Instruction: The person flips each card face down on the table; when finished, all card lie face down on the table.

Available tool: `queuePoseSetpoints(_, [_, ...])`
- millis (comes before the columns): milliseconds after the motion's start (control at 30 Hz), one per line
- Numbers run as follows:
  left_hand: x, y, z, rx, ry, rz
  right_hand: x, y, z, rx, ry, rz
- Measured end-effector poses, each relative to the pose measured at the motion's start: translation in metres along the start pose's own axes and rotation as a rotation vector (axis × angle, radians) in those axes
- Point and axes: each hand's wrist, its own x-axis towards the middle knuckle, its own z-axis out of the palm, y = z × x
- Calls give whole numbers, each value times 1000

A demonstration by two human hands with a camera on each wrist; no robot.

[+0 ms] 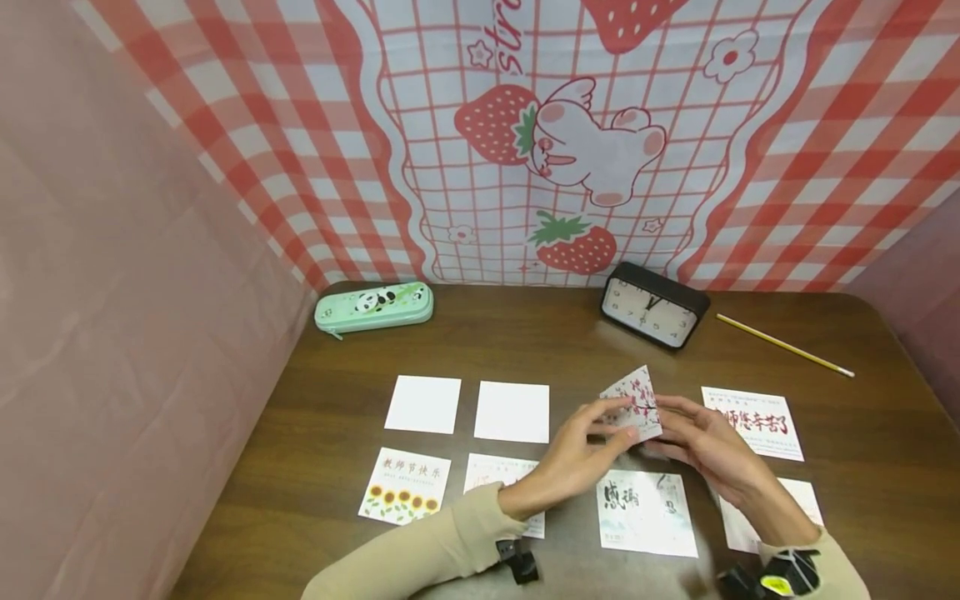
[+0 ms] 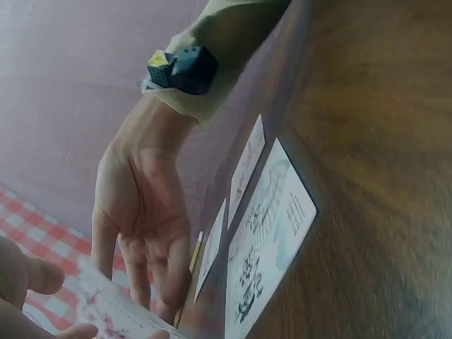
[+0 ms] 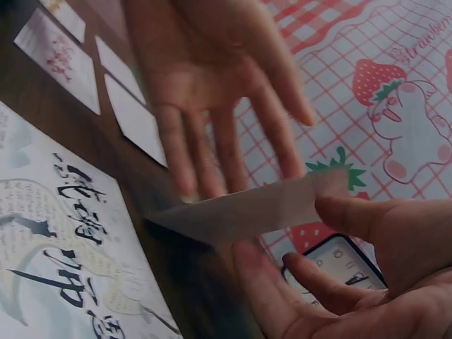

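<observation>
Because both hands crowd it, the blossom-print card (image 1: 641, 390) is only partly visible: tilted, up off the tabletop (image 1: 525, 342), right of centre. Left hand (image 1: 577, 458): fingers spread in the right wrist view, tips hidden past the card. Right hand (image 1: 712, 458): fingers extended in the left wrist view, ends partly behind it. Can't tell which one pinches the card.

Left wrist blocks much of a pale card (image 1: 483, 471); right wrist crosses another card (image 1: 802, 500) toward the tabletop's right edge, below the red-lettered card (image 1: 765, 429). Glare washes the calligraphy card (image 1: 647, 512). Blank cards (image 1: 423, 405) and sunflower card (image 1: 408, 479) toward left edge. Pencil case (image 1: 375, 308) at back-left corner, clock (image 1: 648, 312) by back edge, pencil (image 1: 783, 344) near back-right corner. Front edge cut off.
</observation>
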Motion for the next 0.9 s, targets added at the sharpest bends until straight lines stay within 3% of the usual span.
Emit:
queuePoseSetpoints(100, [1, 2, 2, -127, 25, 6, 1, 0, 8, -51, 1, 15])
queuePoseSetpoints(267, [4, 7, 4, -422, 100, 66, 2, -1, 17, -122, 36, 45])
queuePoseSetpoints(367, [5, 10, 3, -517, 117, 64, 1, -1, 18, -169, 67, 51])
queuePoseSetpoints(567, [4, 8, -2, -484, 115, 48, 1, -2, 17, -274, 165, 52])
queuePoseSetpoints(733, [2, 3, -13, -367, 149, 45, 2, -3, 12, -449, 273, 17])
queuePoseSetpoints(900, [1, -4, -23, -256, 177, 10, 3, -3, 7, -562, 325, -72])
